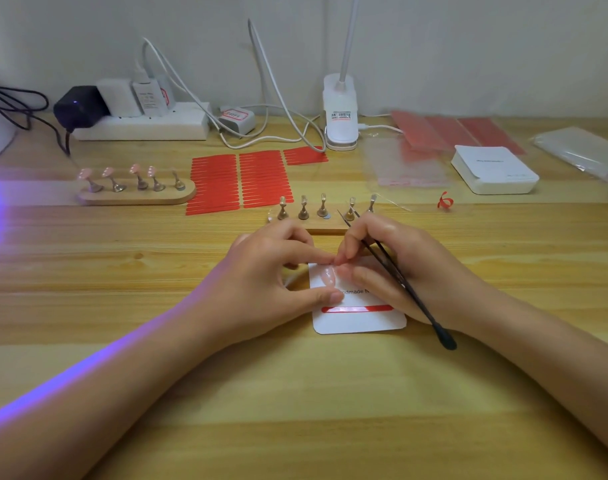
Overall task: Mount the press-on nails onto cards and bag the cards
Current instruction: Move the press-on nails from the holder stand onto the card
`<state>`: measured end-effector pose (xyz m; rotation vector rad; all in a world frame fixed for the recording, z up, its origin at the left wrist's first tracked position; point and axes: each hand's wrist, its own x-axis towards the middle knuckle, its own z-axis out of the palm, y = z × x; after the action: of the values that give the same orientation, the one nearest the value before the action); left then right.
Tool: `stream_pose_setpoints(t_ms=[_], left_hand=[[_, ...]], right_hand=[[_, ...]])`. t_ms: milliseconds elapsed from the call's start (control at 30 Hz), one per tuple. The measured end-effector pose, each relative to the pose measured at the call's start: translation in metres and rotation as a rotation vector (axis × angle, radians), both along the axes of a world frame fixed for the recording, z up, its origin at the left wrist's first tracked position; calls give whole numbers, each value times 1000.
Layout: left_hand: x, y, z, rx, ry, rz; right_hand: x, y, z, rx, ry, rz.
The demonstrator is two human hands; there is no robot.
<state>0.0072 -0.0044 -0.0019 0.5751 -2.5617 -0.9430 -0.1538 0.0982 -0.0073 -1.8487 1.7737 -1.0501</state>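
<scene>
Both forearms were stretched across the wooden desk (pixel 295 410) toward a white card (pixel 359 322), taken as the landmark. Far to the left of the card and beyond it, a wooden stand (pixel 136 195) carried five pegs, four of them topped by pink nails. Between that stand and the card, sheets of red adhesive strips (pixel 240 181) were laid flat. Behind these, against the wall, a white power strip (pixel 143 128) was seen with plugs in it. The left hand (pixel 271 271) was curled onto the card's left edge, its thumb pressed on the card and its forefinger bent to the top of a pale pink press-on nail (pixel 329 274), which lay on the card's upper part. Just beyond the card a second stand (pixel 326 221) held five bare pegs. Across the card's lower part a red strip (pixel 357 309) was stuck. The right hand (pixel 399 268) was closed around black tweezers (pixel 399 275), its fingertips brought to the nail's right side. Beyond and to the right of the card, clear bags (pixel 406 164) and a stack of white cards (pixel 494 169) were laid.
</scene>
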Motion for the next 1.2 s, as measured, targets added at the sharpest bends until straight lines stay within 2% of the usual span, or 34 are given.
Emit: stream_pose_setpoints(t_ms=[767, 1200], left_hand=[[-2, 1, 1, 16, -19, 24], [1, 1, -2, -39, 11, -1]], right_hand=[[0, 1, 2, -29, -26, -3], [-2, 1, 1, 11, -60, 18]])
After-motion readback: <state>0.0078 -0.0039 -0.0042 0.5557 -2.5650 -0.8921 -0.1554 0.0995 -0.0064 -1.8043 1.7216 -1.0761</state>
